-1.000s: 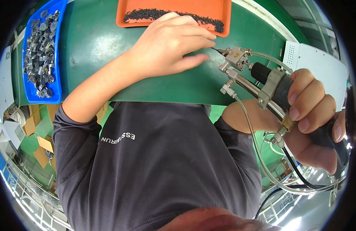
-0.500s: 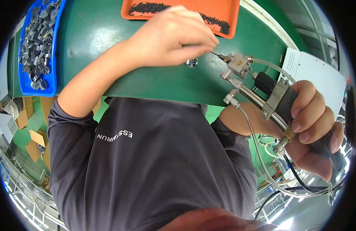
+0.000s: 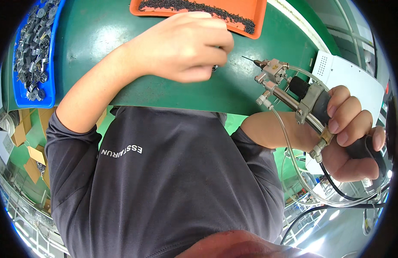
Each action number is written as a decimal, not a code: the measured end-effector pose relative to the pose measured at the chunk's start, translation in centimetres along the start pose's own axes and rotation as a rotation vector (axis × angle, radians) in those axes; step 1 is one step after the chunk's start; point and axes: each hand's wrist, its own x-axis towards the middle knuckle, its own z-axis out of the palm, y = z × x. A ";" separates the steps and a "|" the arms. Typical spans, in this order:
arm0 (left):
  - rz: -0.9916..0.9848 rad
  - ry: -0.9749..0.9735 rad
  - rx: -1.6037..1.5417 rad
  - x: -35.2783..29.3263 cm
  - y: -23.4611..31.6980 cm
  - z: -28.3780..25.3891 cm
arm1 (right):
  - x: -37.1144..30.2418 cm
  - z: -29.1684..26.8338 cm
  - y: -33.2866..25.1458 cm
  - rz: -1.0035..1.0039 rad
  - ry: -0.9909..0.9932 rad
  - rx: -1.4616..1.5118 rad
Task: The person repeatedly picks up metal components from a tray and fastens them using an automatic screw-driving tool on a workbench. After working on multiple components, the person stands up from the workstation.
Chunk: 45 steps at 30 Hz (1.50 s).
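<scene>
My left hand [image 3: 188,47] hovers over the green table [image 3: 100,47] with its fingers curled together. Whatever they hold, if anything, is hidden. A small shiny part [image 3: 215,68] peeks out beneath the fingers, mostly covered. At the right, my right hand [image 3: 354,129] is wrapped round the black handle of a metal dispensing gun [image 3: 289,99]. Its thin dark needle [image 3: 249,58] points left toward my left hand, apart from it. A clear hose [image 3: 289,150] runs off the gun.
An orange tray [image 3: 240,6] with many small black pieces lies at the far side. On the left stands a blue bin [image 3: 51,81] full of grey and black round parts. A white box-shaped unit [image 3: 349,77] sits behind my right hand.
My left hand has drawn back to the left, away from the needle tip, which now shows fully. The dispensing gun has shifted slightly right. The whole view has moved a little.
</scene>
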 end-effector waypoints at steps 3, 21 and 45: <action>0.000 -0.074 -0.014 -0.2 0.2 0.4 | -0.1 -1.2 -0.1 -0.012 -0.076 -0.002; -0.023 -0.182 0.128 -0.9 -0.3 0.8 | -0.5 0.1 -0.2 -0.026 0.143 -0.031; -0.076 -0.122 0.141 0.1 0.4 0.9 | 1.6 -1.8 0.7 0.199 -0.404 0.054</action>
